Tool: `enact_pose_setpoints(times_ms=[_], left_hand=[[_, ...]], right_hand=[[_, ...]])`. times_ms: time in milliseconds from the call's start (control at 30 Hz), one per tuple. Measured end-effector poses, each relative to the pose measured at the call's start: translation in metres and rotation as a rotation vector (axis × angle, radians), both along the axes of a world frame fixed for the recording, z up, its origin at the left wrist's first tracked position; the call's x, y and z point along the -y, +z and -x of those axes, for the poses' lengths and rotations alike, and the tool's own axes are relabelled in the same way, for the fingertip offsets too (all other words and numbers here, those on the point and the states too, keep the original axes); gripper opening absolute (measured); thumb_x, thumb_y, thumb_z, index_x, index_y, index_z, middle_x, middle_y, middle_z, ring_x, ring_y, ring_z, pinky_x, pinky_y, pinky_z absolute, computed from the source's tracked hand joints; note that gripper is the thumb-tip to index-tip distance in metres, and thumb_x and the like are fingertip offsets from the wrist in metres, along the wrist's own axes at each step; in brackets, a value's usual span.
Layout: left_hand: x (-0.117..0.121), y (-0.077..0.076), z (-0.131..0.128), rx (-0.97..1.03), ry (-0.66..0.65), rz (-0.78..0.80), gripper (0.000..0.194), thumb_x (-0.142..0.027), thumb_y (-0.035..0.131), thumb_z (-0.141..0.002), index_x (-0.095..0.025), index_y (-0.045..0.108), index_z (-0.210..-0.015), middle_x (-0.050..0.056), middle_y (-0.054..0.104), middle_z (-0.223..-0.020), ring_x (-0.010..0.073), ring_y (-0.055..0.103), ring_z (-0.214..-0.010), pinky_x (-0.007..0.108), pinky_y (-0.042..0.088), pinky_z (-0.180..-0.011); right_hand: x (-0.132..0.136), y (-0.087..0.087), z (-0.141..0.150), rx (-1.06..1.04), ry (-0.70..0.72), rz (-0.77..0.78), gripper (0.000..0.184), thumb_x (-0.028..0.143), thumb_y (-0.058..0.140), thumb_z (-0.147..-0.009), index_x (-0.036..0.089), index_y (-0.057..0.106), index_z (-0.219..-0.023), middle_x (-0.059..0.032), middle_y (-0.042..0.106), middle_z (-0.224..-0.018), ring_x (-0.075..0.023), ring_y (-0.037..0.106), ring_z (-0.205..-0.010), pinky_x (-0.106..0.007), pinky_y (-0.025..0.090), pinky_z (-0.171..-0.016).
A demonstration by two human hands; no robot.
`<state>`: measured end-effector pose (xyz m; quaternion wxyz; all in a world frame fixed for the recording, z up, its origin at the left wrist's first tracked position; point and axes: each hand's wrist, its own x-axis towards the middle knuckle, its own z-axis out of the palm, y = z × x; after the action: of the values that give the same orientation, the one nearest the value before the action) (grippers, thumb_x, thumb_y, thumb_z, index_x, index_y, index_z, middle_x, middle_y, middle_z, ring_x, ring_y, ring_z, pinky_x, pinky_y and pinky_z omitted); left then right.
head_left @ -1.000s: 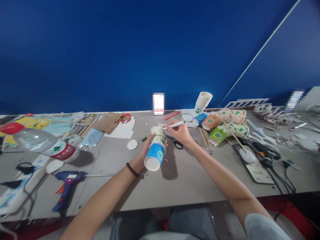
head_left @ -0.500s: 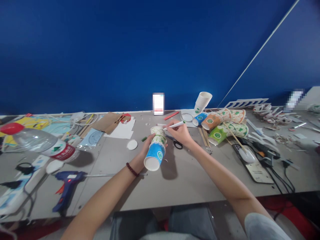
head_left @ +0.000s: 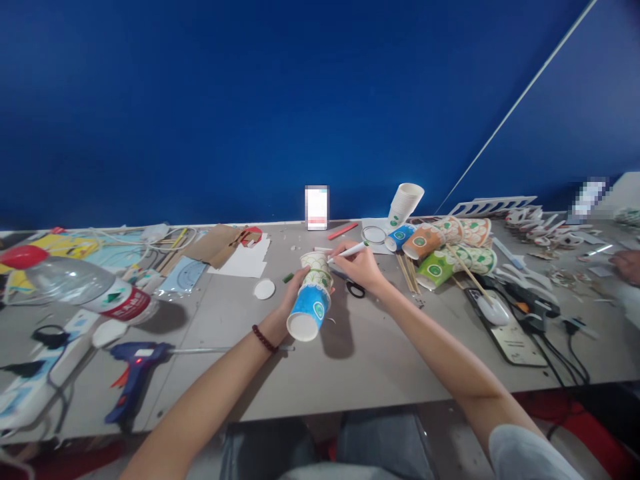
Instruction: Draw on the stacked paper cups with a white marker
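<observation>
My left hand (head_left: 291, 293) is wrapped round joined paper cups (head_left: 310, 303), tilted with the blue cup's base towards me. Scale-like green outlines cover their pale middle part. In my right hand (head_left: 363, 268) is a white marker (head_left: 350, 251), its tip at the side of the cups near the far end; whether it touches is too small to tell. Beneath and beside the right hand lies a pair of scissors (head_left: 355, 289) with black handles. A green pen cap (head_left: 289, 277) and a white paper disc (head_left: 265, 289) are left of the cups.
A blue glue gun (head_left: 135, 373) and a plastic bottle (head_left: 95, 290) lie at left. Coloured cups (head_left: 425, 241) and a stack of white cups (head_left: 406, 200) are at right, near a black glue gun (head_left: 533, 300). Another person's hand (head_left: 627, 267) shows at the right edge.
Another person's hand has come into view at the right edge. My hands, the cups and the marker have shifted only very slightly.
</observation>
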<state>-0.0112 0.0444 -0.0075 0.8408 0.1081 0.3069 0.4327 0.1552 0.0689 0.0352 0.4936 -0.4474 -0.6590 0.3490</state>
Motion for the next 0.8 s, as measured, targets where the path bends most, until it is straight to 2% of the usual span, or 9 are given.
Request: enact_pose_setpoints(times_ms=[233, 433, 600, 700, 800], left_hand=[[0.0008, 0.0017, 0.0003, -0.019, -0.030, 0.000, 0.031, -0.040, 0.061, -0.082, -0.016, 0.059, -0.102, 0.005, 0.068, -0.073, 0.0183, 0.069, -0.064, 0.026, 0.054, -0.056], [0.0012, 0.0030, 0.0002, -0.025, -0.016, 0.006, 0.028, -0.038, 0.058, -0.085, -0.016, 0.060, -0.102, 0.006, 0.069, -0.075, 0.0186, 0.069, -0.066, 0.026, 0.055, -0.057], [0.0021, 0.0024, -0.0010, -0.044, -0.002, 0.010, 0.027, -0.037, 0.060, -0.084, -0.015, 0.061, -0.101, 0.005, 0.069, -0.076, 0.0184, 0.069, -0.067, 0.028, 0.057, -0.064], [0.0032, 0.0030, -0.0014, -0.088, -0.031, -0.002, 0.030, -0.040, 0.059, -0.085, -0.014, 0.062, -0.099, 0.007, 0.068, -0.073, 0.0197, 0.069, -0.065, 0.029, 0.056, -0.060], [0.0037, 0.0048, -0.0011, -0.121, -0.072, -0.006, 0.032, -0.044, 0.057, -0.085, -0.014, 0.063, -0.097, 0.007, 0.067, -0.069, 0.0197, 0.067, -0.058, 0.029, 0.055, -0.054]], right_hand=[[0.0021, 0.0035, 0.0010, -0.003, 0.014, 0.024, 0.007, 0.019, 0.056, -0.068, 0.021, 0.061, -0.063, -0.0048, 0.075, -0.081, -0.0252, 0.072, -0.095, -0.029, 0.054, -0.073], [0.0006, 0.0030, -0.0003, 0.010, 0.014, 0.034, 0.007, 0.019, 0.058, -0.068, 0.020, 0.062, -0.063, -0.0049, 0.074, -0.076, -0.0254, 0.072, -0.091, -0.030, 0.054, -0.072], [-0.0019, 0.0019, -0.0012, -0.034, -0.032, 0.012, 0.007, 0.024, 0.060, -0.069, 0.019, 0.064, -0.068, -0.0044, 0.072, -0.076, -0.0205, 0.069, -0.076, -0.027, 0.052, -0.063], [-0.0009, 0.0032, 0.0006, -0.027, -0.052, 0.004, 0.011, 0.028, 0.062, -0.071, 0.018, 0.067, -0.074, -0.0046, 0.072, -0.078, -0.0191, 0.067, -0.072, -0.027, 0.052, -0.063], [0.0016, 0.0048, 0.0025, -0.016, -0.036, -0.014, 0.013, 0.030, 0.062, -0.073, 0.019, 0.068, -0.077, -0.0049, 0.072, -0.082, -0.0199, 0.067, -0.077, -0.029, 0.054, -0.068]])
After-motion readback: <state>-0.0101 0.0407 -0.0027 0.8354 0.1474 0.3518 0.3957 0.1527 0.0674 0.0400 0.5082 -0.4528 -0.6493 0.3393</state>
